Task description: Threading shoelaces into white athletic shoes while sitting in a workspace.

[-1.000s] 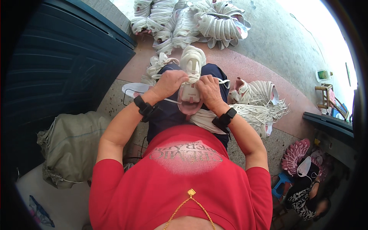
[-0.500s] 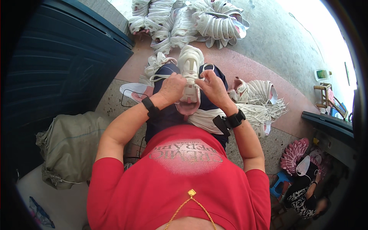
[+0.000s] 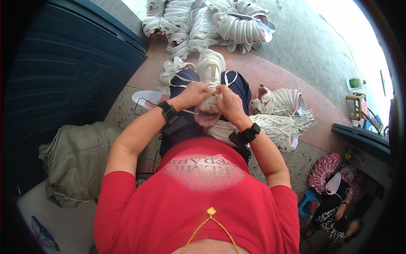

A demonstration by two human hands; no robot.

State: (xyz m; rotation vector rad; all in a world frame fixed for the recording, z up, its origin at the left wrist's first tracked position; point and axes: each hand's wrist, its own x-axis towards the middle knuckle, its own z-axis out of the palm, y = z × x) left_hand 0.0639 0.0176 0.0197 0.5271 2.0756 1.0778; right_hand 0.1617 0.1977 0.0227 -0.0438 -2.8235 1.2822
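Note:
A white shoe upper with a pink inner edge rests between my thighs, its toe pointing away from me. Both hands meet over its tongue. My left hand pinches a shoelace from the left side, fingers closed. From the right, my right hand is closed in a pinch on the lace close to the left fingertips. Loose white lace loops over each thigh. More white laces lie in a long bundle by my right thigh.
Stacked white shoe uppers lie ahead, with more uppers to the right and a few by my left knee. A dark blue door and a grey-green sack stand left. Another person sits at lower right near pink uppers.
My hands have come closer together over the shoe's tongue, the left moving right. The lace loop at the right now hangs free of my right hand.

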